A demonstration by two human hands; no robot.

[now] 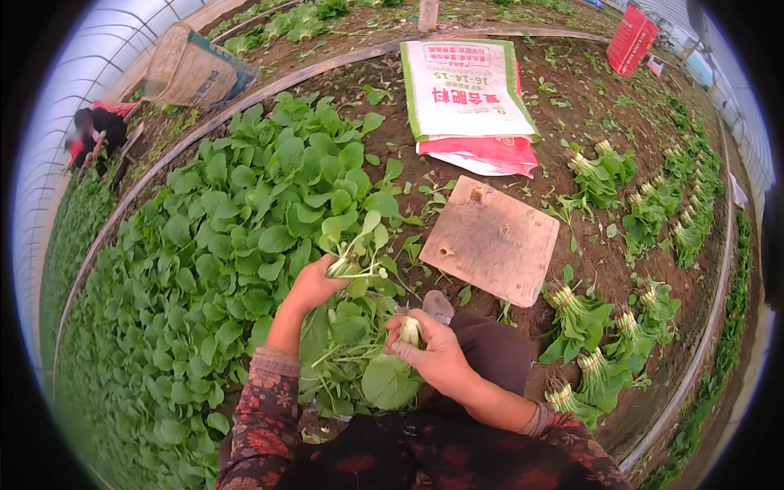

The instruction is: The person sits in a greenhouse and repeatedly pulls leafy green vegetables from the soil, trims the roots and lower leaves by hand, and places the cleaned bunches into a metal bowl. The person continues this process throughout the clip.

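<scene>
My left hand [314, 286] is closed round a few small leafy green plants [363, 245], their pale stems and leaves sticking out past the fingers. Lower and to the right, my right hand [433, 351] grips another leafy green [390, 380] by its whitish stem base, with its broad leaf hanging down. Between and beneath both hands lie loose greens [347, 367], close to my dark-clad knee [494, 351]. Left of my left hand stands a dense bed of growing greens [204, 245].
A worn wooden board [494, 241] lies on the soil ahead, beyond it a white and green sack [461, 90]. Tied bunches of greens [600, 376] rest at right. A pale sack [200, 65] stands far left, near another person [98, 135]. A red sign [631, 42] stands far right.
</scene>
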